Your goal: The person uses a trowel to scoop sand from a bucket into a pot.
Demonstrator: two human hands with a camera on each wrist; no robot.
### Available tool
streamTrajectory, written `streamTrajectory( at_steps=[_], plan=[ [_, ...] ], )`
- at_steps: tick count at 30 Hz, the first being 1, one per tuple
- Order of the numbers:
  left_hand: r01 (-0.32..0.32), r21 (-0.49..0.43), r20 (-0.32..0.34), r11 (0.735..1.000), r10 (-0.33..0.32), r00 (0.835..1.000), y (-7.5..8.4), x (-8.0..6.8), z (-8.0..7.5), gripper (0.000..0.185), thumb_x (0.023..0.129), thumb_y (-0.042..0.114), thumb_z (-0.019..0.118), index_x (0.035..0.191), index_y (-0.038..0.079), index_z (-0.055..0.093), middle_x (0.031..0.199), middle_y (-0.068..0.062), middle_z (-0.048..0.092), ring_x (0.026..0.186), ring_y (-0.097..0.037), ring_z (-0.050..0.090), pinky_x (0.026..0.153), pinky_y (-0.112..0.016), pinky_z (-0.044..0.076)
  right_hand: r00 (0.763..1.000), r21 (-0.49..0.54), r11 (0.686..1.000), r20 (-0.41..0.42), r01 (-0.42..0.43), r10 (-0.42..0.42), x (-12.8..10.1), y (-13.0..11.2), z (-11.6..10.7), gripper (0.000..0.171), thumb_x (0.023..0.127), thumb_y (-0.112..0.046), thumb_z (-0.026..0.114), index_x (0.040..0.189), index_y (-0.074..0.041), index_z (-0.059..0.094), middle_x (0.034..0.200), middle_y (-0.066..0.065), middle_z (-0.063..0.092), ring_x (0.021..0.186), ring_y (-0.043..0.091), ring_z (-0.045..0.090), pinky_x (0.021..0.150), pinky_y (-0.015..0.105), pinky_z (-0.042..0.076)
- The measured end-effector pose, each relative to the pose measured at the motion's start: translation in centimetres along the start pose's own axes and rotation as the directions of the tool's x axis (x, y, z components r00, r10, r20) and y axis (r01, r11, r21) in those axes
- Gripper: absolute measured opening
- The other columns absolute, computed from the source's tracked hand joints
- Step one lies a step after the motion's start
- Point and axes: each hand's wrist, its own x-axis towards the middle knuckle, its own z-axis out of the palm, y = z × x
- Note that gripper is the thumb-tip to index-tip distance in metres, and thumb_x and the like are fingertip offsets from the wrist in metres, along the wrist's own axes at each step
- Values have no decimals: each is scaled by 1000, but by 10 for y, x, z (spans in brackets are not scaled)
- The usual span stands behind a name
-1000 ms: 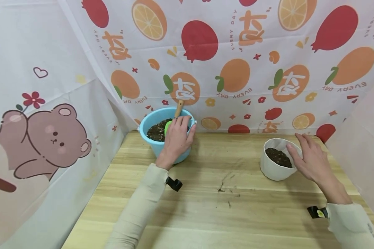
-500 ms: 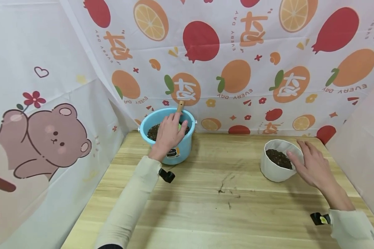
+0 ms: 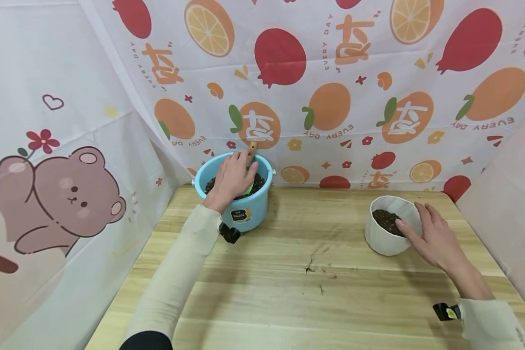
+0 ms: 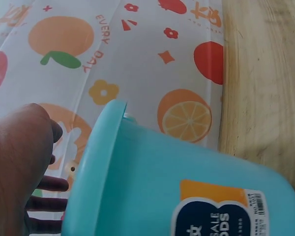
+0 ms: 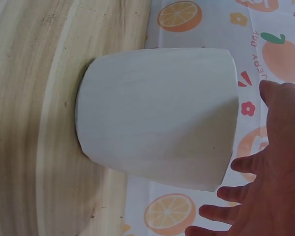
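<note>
A light blue bucket (image 3: 258, 206) of dark soil (image 3: 259, 182) stands at the back left of the table. In it leans a small trowel with a wooden handle (image 3: 253, 145) and a green blade (image 3: 250, 188), partly hidden by my left hand (image 3: 231, 179). That hand reaches over the rim, fingers extended beside the handle; the left wrist view shows the handle's tip (image 4: 73, 169) past the fingers. At the right, a white faceted pot (image 3: 387, 243) holds soil (image 3: 387, 222). My right hand (image 3: 435, 238) hovers at its right rim, fingers spread and relaxed in the right wrist view.
Dark soil crumbs (image 3: 309, 266) lie on the wooden table (image 3: 288, 311) between bucket and pot. A fruit-print cloth (image 3: 306, 160) hangs right behind the table. A bear-print cloth (image 3: 78, 194) closes off the left side.
My left hand has moved left and slightly up from the trowel handle, and the green blade now shows on its right. The right hand has shifted slightly down beside the pot.
</note>
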Motion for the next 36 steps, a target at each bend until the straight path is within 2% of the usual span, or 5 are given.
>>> streamTrajectory(
  at_steps=[9, 16, 24, 30, 36],
  plan=[
    [-12, 7, 47, 1000, 12, 999, -4, 16, -1, 41, 107, 35, 46, 134, 4, 52, 131, -22, 60, 111, -41, 57, 95, -53, 49, 1000, 9, 1000, 5, -9, 9, -2, 2, 6, 93, 98, -50, 60, 154, 12, 21, 152, 46, 26, 131, 68, 34, 98, 82, 31],
    [5, 25, 89, 1000, -7, 996, -8, 29, -2, 50, 106, 34, 46, 144, 2, 45, 139, -25, 55, 120, -44, 55, 102, -57, 48, 998, 8, 999, 43, -39, 38, -1, 4, 10, 105, 94, -56, 63, 154, 16, 15, 153, 46, 24, 131, 67, 35, 101, 81, 33],
    [17, 16, 118, 1000, -19, 993, -16, 43, -2, 50, 106, 35, 45, 145, 3, 44, 135, -23, 57, 116, -41, 57, 97, -54, 49, 995, 17, 997, 67, -73, 72, 0, 4, 13, 117, 90, -61, 66, 156, 15, 7, 155, 46, 19, 135, 66, 31, 103, 80, 32],
    [33, 37, 131, 999, -37, 991, -21, 49, 2, 45, 106, 35, 46, 138, 4, 47, 127, -21, 60, 106, -38, 59, 90, -51, 51, 991, 11, 995, 84, -102, 100, -1, 5, 17, 123, 87, -64, 68, 156, 15, 5, 156, 46, 15, 136, 66, 28, 103, 81, 32],
    [54, 36, 134, 998, -59, 989, -20, 57, 1, 39, 106, 34, 46, 132, 6, 47, 119, -20, 58, 104, -37, 57, 88, -50, 50, 989, 25, 993, 91, -118, 115, 0, 5, 18, 124, 87, -65, 67, 156, 14, 2, 158, 45, 11, 137, 66, 27, 102, 82, 32]
  ],
)
